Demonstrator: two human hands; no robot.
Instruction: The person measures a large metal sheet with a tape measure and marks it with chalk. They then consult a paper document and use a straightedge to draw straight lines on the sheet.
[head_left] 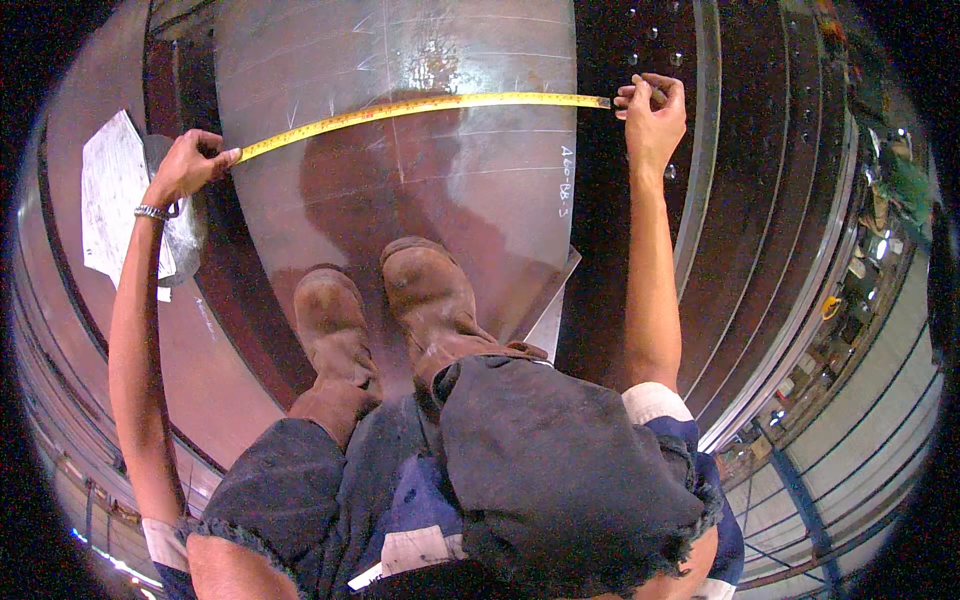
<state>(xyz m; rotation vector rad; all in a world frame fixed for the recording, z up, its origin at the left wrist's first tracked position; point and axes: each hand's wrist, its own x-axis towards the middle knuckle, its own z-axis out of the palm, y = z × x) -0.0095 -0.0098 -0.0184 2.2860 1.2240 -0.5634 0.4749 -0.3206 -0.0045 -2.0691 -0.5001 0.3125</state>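
Tape measure [420, 108] stretches across the steel plate [470, 190]; I see the left hand [185, 165] pinching one end, the right hand [650, 110] pinching the other (both boots [400, 300] stand on the plate). Paper sheet [112, 190] lies left.

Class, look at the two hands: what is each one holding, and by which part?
Both hold one yellow tape measure stretched across the metal plate: the left hand pinches its left end, the right hand its right end.

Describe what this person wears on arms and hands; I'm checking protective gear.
Both forearms are bare. The left hand has no glove; a silvery beaded bracelet circles its wrist. The right hand is also ungloved. Pale rolled sleeve cuffs sit near the upper arms.
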